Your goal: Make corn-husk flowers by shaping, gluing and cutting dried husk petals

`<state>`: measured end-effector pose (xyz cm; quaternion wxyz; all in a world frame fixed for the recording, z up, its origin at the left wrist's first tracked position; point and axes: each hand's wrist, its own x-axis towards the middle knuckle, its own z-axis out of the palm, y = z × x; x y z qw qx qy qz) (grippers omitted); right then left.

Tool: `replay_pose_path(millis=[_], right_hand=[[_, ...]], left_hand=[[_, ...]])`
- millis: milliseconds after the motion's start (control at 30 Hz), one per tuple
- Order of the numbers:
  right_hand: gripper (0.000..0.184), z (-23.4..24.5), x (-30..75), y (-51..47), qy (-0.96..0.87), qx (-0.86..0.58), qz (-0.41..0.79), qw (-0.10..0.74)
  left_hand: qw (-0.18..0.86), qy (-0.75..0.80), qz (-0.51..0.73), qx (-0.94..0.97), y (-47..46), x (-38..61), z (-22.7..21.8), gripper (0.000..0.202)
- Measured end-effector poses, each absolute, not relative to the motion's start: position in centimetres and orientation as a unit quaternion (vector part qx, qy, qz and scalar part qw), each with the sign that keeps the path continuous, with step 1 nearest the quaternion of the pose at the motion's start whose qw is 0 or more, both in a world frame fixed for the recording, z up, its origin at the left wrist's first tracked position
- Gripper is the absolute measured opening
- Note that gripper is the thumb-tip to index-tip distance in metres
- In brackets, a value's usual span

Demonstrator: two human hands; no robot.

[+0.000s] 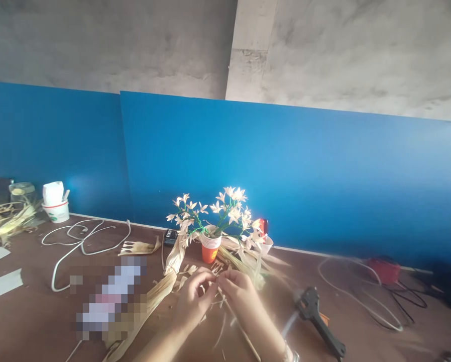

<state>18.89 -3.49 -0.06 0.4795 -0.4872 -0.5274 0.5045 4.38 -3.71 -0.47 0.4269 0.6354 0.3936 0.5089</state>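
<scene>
My left hand (197, 296) and my right hand (241, 290) meet fingertip to fingertip over the table, both closed in a pinch. Whatever they pinch is too small and too covered by the fingers to make out. Just beyond them stands an orange and white paper cup (209, 251) bearing green stems with pale husk flowers (233, 215). Cut scraps of corn husk (180, 284) lie around my left hand. A long dried corn husk (150, 301) stretches along the left of it. Thin strips (221, 329) lie below my wrists.
A black glue gun (318, 317) rests to the right. White cable (80, 244) loops over the brown table (44, 322) at left, near a blurred-out patch (112, 294). A white cup (55, 211) stands at back left. A blue partition (286, 171) closes the rear.
</scene>
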Motion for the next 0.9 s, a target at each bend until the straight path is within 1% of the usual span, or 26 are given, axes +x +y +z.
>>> replay_pose_path(millis=[100, 200, 267, 367, 533, 700, 900], right_hand=[[0.018, 0.5, 19.1, -3.7, -0.547, -0.504, 0.48, 0.466], [0.014, 0.8, 19.4, -3.8, -0.586, -0.504, 0.44, 0.457], [0.014, 0.9, 19.8, -3.8, -0.612, -0.499, 0.428, 0.439], [0.015, 0.9, 20.2, -3.7, -0.632, -0.491, 0.42, 0.428], [0.008, 1.2, 20.5, -3.9, -0.618, -0.482, 0.441, 0.437], [0.017, 2.2, 20.9, -4.1, -0.614, -0.493, 0.468, 0.402], [0.018, 2.7, 21.5, -4.0, -0.595, -0.52, 0.466, 0.398]], left_hand=[[0.475, 0.385, 0.51, 0.605, -3.5, 4.5, -0.6, 0.023], [0.582, 0.361, 0.495, 0.535, -3.5, 4.5, -0.5, 0.027], [0.659, 0.345, 0.486, 0.459, -3.6, 4.4, -0.5, 0.029], [0.727, 0.319, 0.498, 0.35, -3.7, 4.2, -0.6, 0.034], [0.748, 0.281, 0.527, 0.289, -3.3, 3.7, -0.7, 0.039], [0.747, 0.272, 0.564, 0.224, -3.2, 3.6, 0.3, 0.03], [0.776, 0.279, 0.543, 0.16, -3.2, 3.4, 1.1, 0.04]])
